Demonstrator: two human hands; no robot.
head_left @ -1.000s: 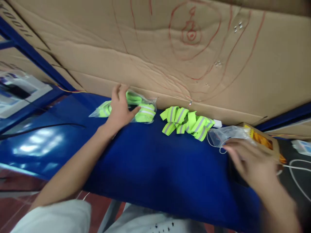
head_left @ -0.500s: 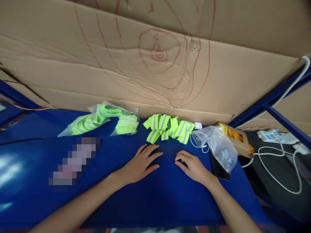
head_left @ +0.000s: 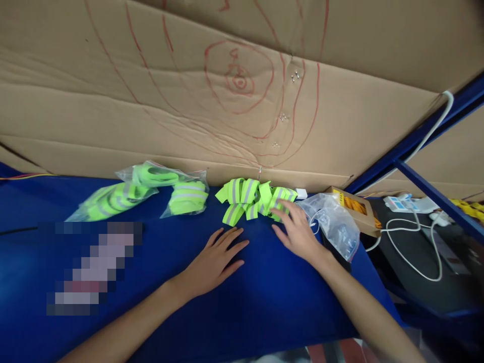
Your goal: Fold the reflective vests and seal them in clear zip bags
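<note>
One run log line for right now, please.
left hand: open, palm down over blue table | right hand: open at loose green strips, contact unclear | bagged green strips: farther left

- There is room to slide across the flat blue table at the bottom middle.
- A tall brown cardboard wall blocks the top.
- A floppy heap of green-and-grey cloth strips is in the way, middle.
- A crumpled clear plastic bag is in the way, right.
</note>
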